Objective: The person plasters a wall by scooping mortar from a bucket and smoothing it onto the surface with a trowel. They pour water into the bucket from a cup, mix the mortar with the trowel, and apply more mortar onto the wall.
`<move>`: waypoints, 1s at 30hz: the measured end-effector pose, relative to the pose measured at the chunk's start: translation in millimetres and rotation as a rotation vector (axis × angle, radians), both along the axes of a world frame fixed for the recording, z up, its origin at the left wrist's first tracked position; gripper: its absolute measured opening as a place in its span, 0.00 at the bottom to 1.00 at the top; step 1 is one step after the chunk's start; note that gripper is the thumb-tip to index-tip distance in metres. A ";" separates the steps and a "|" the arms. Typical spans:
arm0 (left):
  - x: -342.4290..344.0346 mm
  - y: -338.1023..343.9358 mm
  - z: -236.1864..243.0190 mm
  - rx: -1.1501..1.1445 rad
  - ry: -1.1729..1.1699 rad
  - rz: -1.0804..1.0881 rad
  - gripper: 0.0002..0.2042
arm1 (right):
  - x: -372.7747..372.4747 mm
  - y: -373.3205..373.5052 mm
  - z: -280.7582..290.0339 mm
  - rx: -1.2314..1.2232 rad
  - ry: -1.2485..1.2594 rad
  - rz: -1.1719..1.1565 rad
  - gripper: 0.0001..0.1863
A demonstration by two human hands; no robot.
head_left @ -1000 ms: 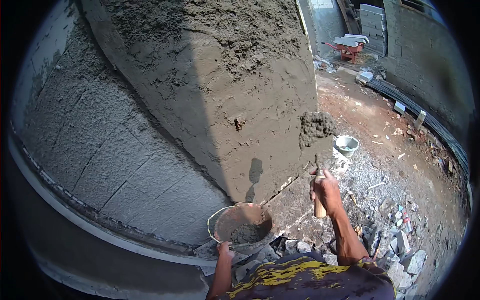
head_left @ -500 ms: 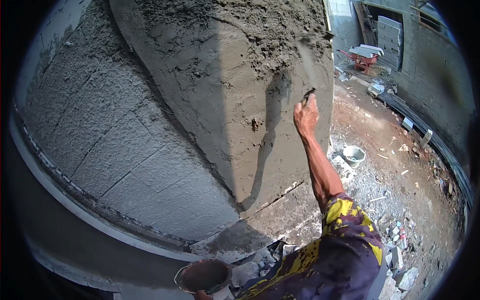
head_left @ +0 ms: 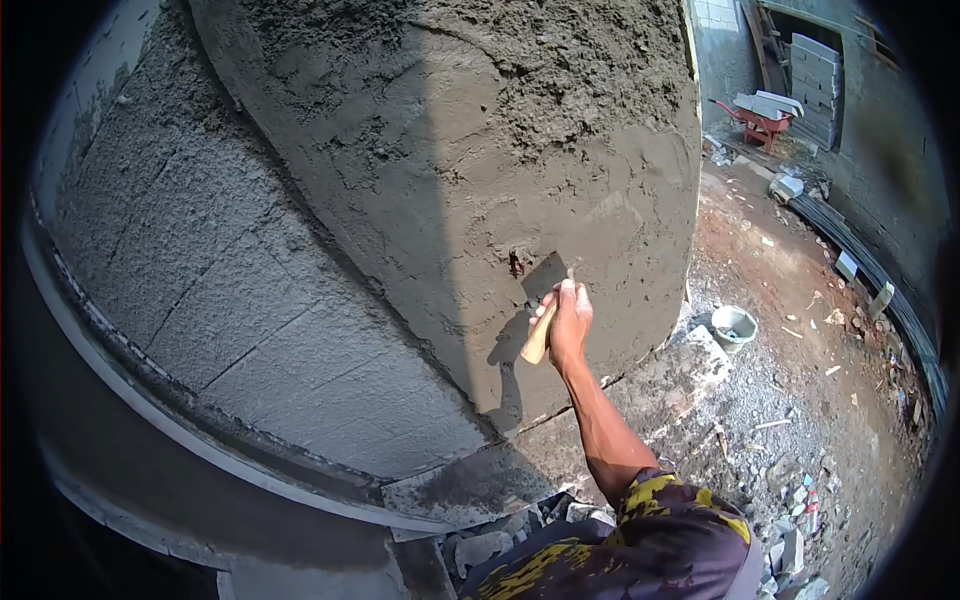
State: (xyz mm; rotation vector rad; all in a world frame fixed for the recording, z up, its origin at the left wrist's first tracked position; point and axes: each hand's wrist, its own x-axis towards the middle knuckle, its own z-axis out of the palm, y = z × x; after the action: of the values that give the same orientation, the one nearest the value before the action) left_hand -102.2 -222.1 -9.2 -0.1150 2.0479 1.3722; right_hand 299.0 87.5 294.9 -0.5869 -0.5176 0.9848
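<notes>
My right hand (head_left: 568, 318) is closed around the wooden handle of a trowel (head_left: 541, 335). Its dark flat blade is at the wall beside a small ragged hole (head_left: 516, 263); I cannot tell whether it presses on the surface. Grey-brown wet mortar (head_left: 600, 240) covers this wall, smoother low down and rough and lumpy toward the top. Shadows of the hand and arm fall on the mortar, left of the wrist. My left hand is out of view.
To the left is a paler rough wall panel (head_left: 200, 270) with scored lines. A white bucket (head_left: 734, 328) stands on gravel at right. Rubble (head_left: 490, 548) lies at the wall's foot. Farther off are a red wheelbarrow (head_left: 760, 125) and long dark bars (head_left: 860, 250).
My right hand has come down and left with the trowel, from the upper right of the mortar to beside the hole. The mortar-filled bucket and fingers at the lower edge have left the view.
</notes>
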 end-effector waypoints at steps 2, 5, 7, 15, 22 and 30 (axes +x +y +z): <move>5.0 -3.2 1.6 0.002 -0.002 0.007 0.25 | 29.1 41.9 31.7 0.077 0.126 0.000 0.14; 10.0 -4.5 -0.8 0.004 0.001 0.011 0.24 | 50.7 93.4 109.4 0.200 0.206 0.095 0.15; 13.7 -3.9 -0.5 -0.008 -0.005 0.025 0.24 | 54.8 117.7 168.8 0.178 0.062 0.177 0.15; 25.0 -13.1 4.8 -0.004 0.013 0.043 0.24 | 29.9 95.0 162.2 0.213 -1.420 -0.263 0.20; 19.5 12.4 11.5 -0.004 0.015 0.014 0.24 | 143.9 115.3 103.6 -0.041 -0.908 -0.348 0.16; 24.7 22.4 29.1 -0.007 0.042 0.012 0.23 | 136.8 69.8 112.8 0.008 -0.893 0.231 0.15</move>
State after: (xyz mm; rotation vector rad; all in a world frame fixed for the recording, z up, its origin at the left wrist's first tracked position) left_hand -77.6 -199.6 19.9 -0.1028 2.0904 1.3860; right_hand 435.8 157.3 407.7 -0.9726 -1.4026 0.8998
